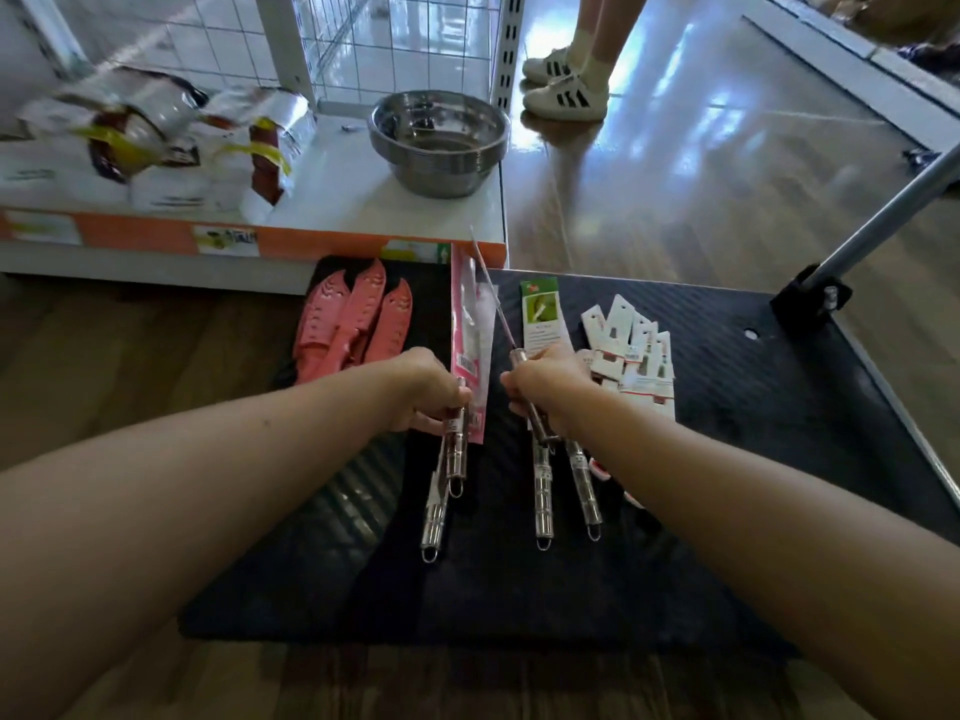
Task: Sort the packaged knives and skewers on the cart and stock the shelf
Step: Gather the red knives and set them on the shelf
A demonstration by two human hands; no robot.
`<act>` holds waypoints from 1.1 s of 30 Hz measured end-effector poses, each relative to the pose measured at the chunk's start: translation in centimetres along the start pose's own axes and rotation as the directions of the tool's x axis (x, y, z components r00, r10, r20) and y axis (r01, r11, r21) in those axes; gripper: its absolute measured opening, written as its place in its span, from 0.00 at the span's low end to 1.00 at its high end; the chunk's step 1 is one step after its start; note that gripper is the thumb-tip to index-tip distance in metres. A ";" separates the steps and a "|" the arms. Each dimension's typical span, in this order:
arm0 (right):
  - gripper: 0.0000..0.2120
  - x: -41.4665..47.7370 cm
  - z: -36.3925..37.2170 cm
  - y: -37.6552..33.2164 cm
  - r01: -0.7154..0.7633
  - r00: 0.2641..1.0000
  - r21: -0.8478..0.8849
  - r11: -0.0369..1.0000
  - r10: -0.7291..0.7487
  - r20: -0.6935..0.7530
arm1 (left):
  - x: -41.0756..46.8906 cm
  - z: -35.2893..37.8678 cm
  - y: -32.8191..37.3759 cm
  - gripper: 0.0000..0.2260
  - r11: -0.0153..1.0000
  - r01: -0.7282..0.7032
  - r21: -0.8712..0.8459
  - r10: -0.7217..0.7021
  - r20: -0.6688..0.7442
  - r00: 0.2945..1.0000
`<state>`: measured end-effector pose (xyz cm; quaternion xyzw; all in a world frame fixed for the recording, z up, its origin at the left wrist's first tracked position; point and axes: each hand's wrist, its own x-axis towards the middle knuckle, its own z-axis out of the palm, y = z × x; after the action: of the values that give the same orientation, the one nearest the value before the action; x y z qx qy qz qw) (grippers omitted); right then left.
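The right hand (545,392) grips a skewer (501,314), shaft pointing away toward the shelf (337,184); the left hand (426,392) clutches a second skewer (456,454) alongside.

No text on the packages (470,324) is legible.

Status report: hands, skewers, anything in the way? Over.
Left hand grips skewer handle over pink packet. Right hand grips one skewer. Two skewers loose on cart. Steel bowl occupies shelf corner.
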<state>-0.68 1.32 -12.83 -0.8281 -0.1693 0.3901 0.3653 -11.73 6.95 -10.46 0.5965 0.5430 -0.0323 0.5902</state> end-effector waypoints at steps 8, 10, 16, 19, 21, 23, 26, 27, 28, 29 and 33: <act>0.05 -1.2 2.2 1.1 0.049 0.997 -0.111 0.993 -0.042 0.067 | 0.2 -0.6 -1.6 0.08 0.991 -0.005 0.134 0.009 -0.026 1.000; 0.09 -1.4 2.3 1.1 0.051 0.997 -0.122 0.991 -0.043 0.069 | 0.2 -0.7 -1.6 0.07 0.984 -0.016 0.176 0.024 -0.042 0.999; 0.12 -1.6 2.8 0.9 0.078 0.994 -0.142 0.987 -0.066 0.089 | 0.5 -0.8 -1.8 0.10 0.968 -0.020 0.251 0.039 -0.073 0.997; 0.17 -1.8 3.1 0.8 0.104 0.993 -0.214 0.971 -0.088 0.083 | 0.5 -0.8 -1.8 0.11 0.963 -0.025 0.268 0.048 -0.078 0.996; 0.15 -1.9 3.1 0.7 0.119 0.991 -0.245 0.962 -0.098 0.094 | 0.3 -0.9 -1.8 0.11 0.961 -0.028 0.277 0.050 -0.071 0.996; 0.08 -2.1 3.0 0.5 0.134 0.986 -0.245 0.960 -0.105 0.128 | 0.3 -1.0 -1.8 0.12 0.958 -0.036 0.286 0.056 -0.062 0.997; 0.03 -2.5 2.8 0.3 0.153 0.981 -0.231 0.961 -0.118 0.157 | 0.5 -0.9 -1.8 0.12 0.953 -0.039 0.300 0.060 -0.062 0.996; 0.04 -2.6 2.8 0.3 0.154 0.980 -0.227 0.962 -0.119 0.161 | 0.6 -0.9 -1.9 0.12 0.952 -0.039 0.305 0.062 -0.066 0.996; 0.06 -2.7 2.8 0.3 0.153 0.979 -0.227 0.962 -0.115 0.170 | 0.6 -0.9 -1.8 0.12 0.950 -0.040 0.309 0.064 -0.070 0.995; 0.07 -2.7 2.7 0.3 0.144 0.978 -0.230 0.962 -0.102 0.183 | 0.7 -0.9 -1.8 0.12 0.949 -0.039 0.312 0.065 -0.074 0.995; 0.10 -2.9 2.6 0.3 0.083 0.971 -0.212 0.974 -0.032 0.236 | 0.8 -1.0 -1.8 0.12 0.948 -0.023 0.317 0.049 -0.073 0.996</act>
<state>-4.58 0.70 -12.69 -0.8071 -0.2768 0.4518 0.2603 -13.25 7.72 -11.93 0.6938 0.5429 -0.0842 0.4657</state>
